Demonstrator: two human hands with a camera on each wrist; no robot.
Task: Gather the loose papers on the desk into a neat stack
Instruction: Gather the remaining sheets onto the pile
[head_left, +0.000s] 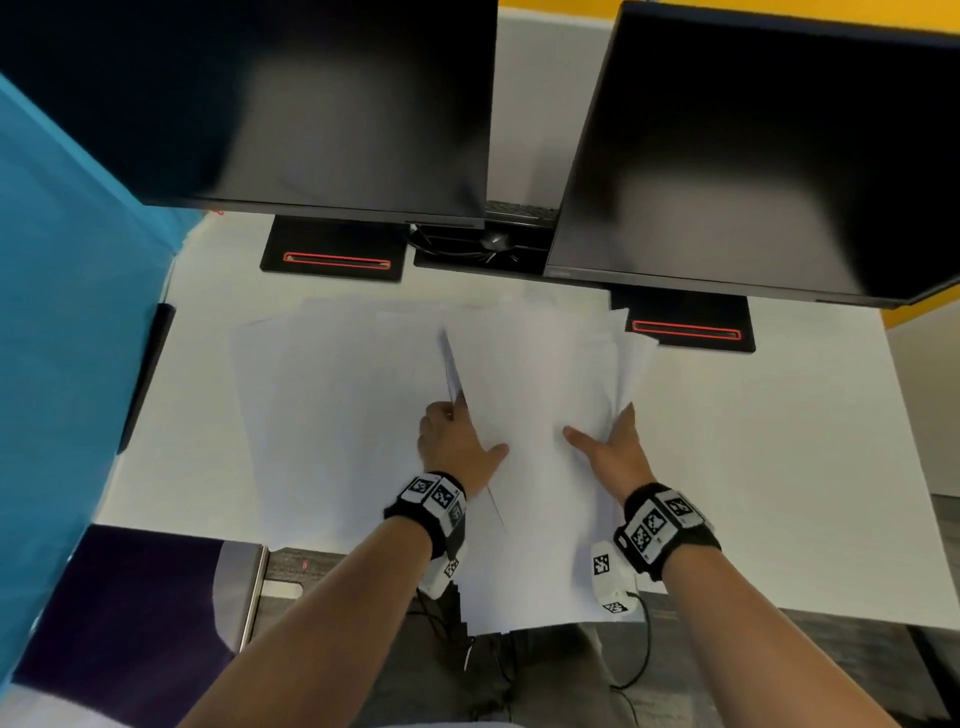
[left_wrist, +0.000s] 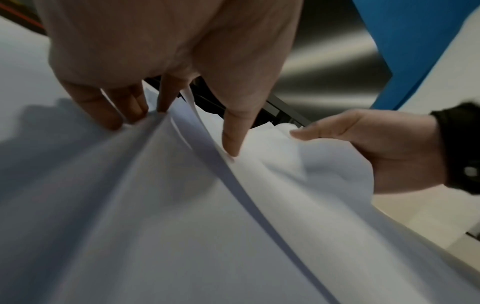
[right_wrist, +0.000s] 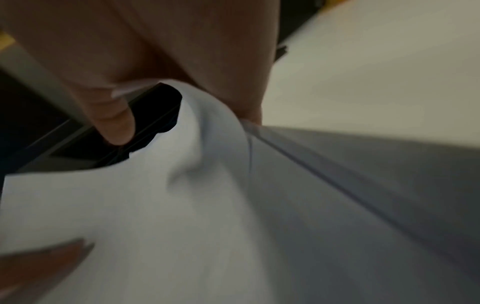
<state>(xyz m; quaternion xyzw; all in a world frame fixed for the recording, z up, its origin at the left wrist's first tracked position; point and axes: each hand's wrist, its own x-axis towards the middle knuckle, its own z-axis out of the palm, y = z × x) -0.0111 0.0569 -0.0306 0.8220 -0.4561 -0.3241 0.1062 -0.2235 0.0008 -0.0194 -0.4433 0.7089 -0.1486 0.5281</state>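
White loose papers lie fanned over the middle of the white desk. Both hands hold a bundle of sheets from that spread, and its near end hangs over the desk's front edge. My left hand grips the bundle's left edge, thumb on top and fingers at the lifted edge. In the left wrist view the sheets bend up between the thumb and the fingers. My right hand grips the right edge the same way. The right wrist view shows paper curling up against the palm.
Two dark monitors stand at the back on black bases with red stripes. A blue partition borders the desk on the left. A purple chair and cables sit below the front edge.
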